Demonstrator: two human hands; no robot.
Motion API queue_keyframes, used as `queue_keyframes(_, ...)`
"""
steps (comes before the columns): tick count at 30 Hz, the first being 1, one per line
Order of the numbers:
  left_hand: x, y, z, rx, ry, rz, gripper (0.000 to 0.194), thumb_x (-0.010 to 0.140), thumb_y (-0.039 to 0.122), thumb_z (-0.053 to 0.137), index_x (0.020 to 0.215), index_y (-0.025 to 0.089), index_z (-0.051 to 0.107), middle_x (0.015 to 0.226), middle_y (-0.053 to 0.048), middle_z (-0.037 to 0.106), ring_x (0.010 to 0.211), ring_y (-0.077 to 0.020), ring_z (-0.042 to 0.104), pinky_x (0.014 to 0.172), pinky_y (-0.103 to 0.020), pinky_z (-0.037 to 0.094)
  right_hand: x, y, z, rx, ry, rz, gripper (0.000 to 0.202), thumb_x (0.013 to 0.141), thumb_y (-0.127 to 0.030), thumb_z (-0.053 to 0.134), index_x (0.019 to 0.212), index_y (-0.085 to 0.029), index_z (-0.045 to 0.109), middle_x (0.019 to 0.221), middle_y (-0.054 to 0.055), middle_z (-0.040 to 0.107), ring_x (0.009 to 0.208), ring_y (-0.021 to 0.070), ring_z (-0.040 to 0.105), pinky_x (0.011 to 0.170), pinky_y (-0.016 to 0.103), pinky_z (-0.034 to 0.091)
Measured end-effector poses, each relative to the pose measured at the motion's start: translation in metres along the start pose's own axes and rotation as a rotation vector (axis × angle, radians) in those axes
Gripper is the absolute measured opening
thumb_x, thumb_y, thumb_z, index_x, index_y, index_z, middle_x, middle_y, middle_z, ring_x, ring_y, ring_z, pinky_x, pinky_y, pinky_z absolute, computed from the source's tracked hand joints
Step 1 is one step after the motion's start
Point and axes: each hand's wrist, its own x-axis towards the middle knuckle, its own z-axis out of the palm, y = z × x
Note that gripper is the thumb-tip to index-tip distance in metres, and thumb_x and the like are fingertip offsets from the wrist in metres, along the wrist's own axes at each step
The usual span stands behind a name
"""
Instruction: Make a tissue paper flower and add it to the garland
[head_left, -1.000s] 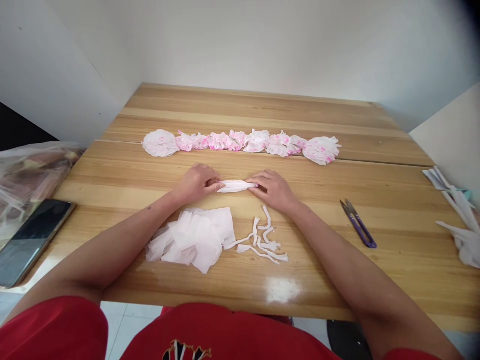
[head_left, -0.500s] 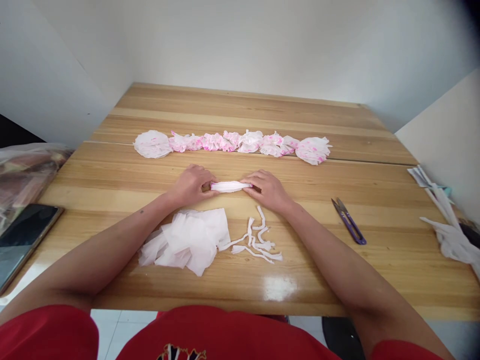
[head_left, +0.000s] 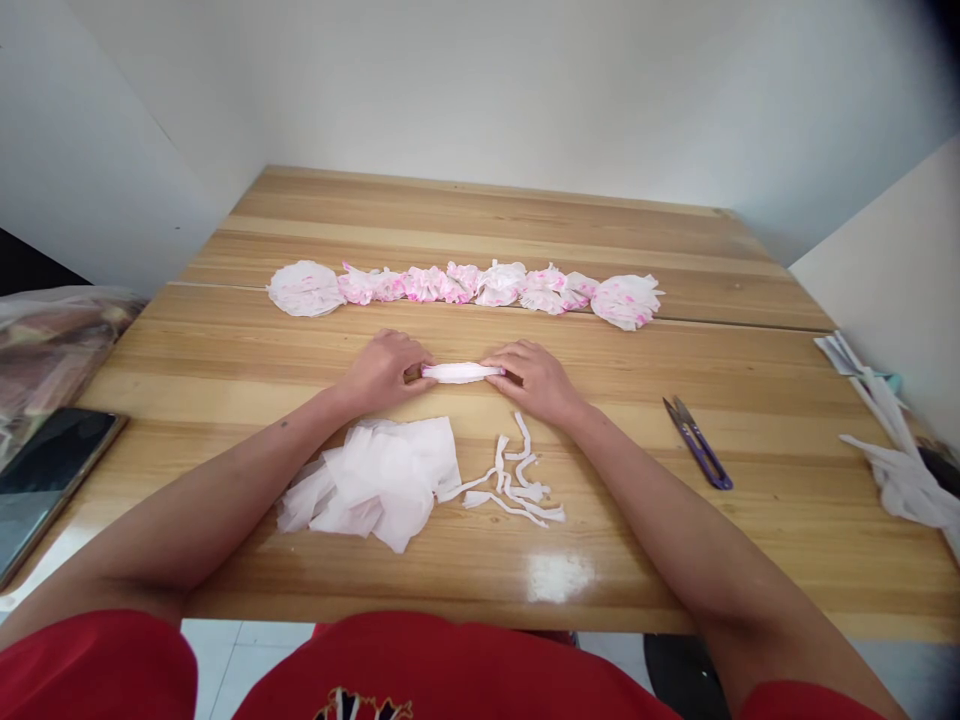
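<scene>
A narrow folded strip of white tissue paper [head_left: 461, 373], pinkish-purple at its tips, lies crosswise in the middle of the table. My left hand [head_left: 386, 368] pinches its left end between thumb and fingers. At the other end my right hand [head_left: 534, 378] grips it the same way. Nearer to me, by my left forearm, is a loose heap of white tissue sheets [head_left: 382, 475]. Thin twisted white strips [head_left: 517, 480] are scattered to the right of that heap. Beyond my hands runs a row of pink-and-white crumpled tissue flowers [head_left: 500, 284].
Purple-handled thread snips [head_left: 699, 445] lie right of my right forearm, blades pointing away. A phone [head_left: 56, 480] and a clear plastic bag [head_left: 60, 350] are at the left edge. White tissue strips [head_left: 904, 480] lie at the right edge. Walls close off the table's [head_left: 480, 220] far side.
The folded strip looks slightly turned between my fingers, its upper face now smoother. My hands stay in nearly the same place.
</scene>
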Motion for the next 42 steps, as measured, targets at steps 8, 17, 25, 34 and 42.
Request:
queue_keyframes(8,0.0009,0.0012,-0.0004,0.002,-0.016,-0.009,0.018,0.083,0.034,0.062,0.087,0.018,0.069,0.072,-0.003,0.064,0.074,-0.0197,0.057,0.076,-0.034,0.038,-0.0002,0.0010,0.0008,-0.017,-0.001,-0.008,0.021,0.093,-0.028,0.055,0.108,-0.022,0.068,0.107,0.007,0.072,0.096,0.0232,0.062,0.083,0.039,0.046)
queue_keyframes(17,0.0004,-0.0002,0.0006,0.001,-0.013,-0.011,0.019,0.084,0.034,0.062,0.088,0.017,0.069,0.074,-0.004,0.065,0.076,-0.0198,0.058,0.077,-0.034,0.038,-0.0005,0.0024,0.0022,-0.024,0.018,-0.024,0.020,0.092,-0.027,0.057,0.107,-0.021,0.069,0.105,0.008,0.072,0.094,0.0229,0.063,0.080,0.038,0.046)
queue_keyframes(25,0.0006,-0.0007,0.0010,0.006,-0.016,-0.003,0.020,0.084,0.035,0.062,0.089,0.017,0.069,0.075,-0.004,0.066,0.076,-0.0201,0.058,0.076,-0.034,0.038,-0.0015,0.0029,0.0029,-0.032,0.036,-0.034,0.020,0.092,-0.027,0.057,0.107,-0.021,0.068,0.104,0.008,0.073,0.094,0.0226,0.063,0.080,0.037,0.046)
queue_keyframes(34,0.0006,-0.0015,0.0028,0.015,0.005,0.015,0.019,0.084,0.034,0.063,0.088,0.017,0.069,0.073,-0.004,0.066,0.075,-0.0198,0.058,0.075,-0.034,0.037,-0.0017,0.0048,0.0038,-0.018,0.023,-0.036,0.021,0.092,-0.027,0.057,0.109,-0.020,0.068,0.105,0.008,0.072,0.095,0.0225,0.063,0.081,0.037,0.046)
queue_keyframes(42,0.0002,-0.0004,0.0023,0.023,0.030,0.045,0.017,0.088,0.030,0.058,0.086,0.017,0.068,0.075,-0.004,0.066,0.076,-0.0197,0.058,0.075,-0.034,0.038,-0.0018,0.0011,0.0013,-0.029,0.030,-0.032,0.020,0.093,-0.027,0.055,0.105,-0.021,0.069,0.103,0.008,0.073,0.093,0.0229,0.063,0.080,0.038,0.047)
